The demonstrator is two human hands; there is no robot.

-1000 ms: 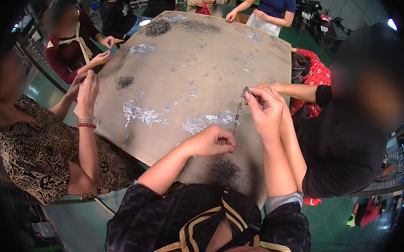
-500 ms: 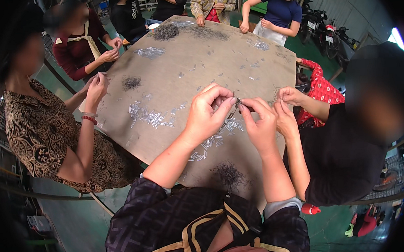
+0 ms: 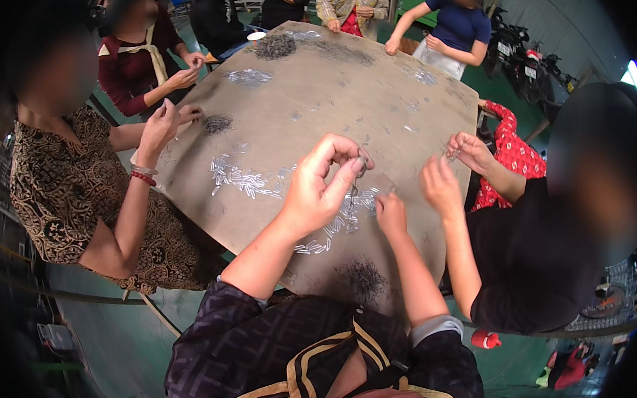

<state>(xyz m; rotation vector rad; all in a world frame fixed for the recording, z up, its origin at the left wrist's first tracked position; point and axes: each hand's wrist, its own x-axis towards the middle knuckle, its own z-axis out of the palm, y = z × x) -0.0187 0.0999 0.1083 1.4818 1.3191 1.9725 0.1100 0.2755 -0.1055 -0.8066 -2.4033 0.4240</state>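
My left hand point(image 3: 323, 181) is raised over the table, thumb and forefinger pinched on a small dark metal piece point(image 3: 361, 166); its exact kind is too small to tell. Lower and to the right, my right hand point(image 3: 392, 214) is closed, its fingers curled together beside the scattered silver strip-like pieces point(image 3: 348, 215). Whether anything sits in those fingers is hidden. Close to my body lies a pile of thin dark wire-like pieces point(image 3: 364, 277).
Around the big brown table point(image 3: 327, 90) several people work with their hands. A co-worker's hands point(image 3: 450, 170) are just right of mine. More silver pieces point(image 3: 238, 178) and dark piles point(image 3: 274, 47) lie farther off. A white cup point(image 3: 256, 36) stands at the far edge.
My right hand has left the small piece at my left hand and dropped toward the silver pieces. My left hand keeps its pinch. The view has shifted slightly.
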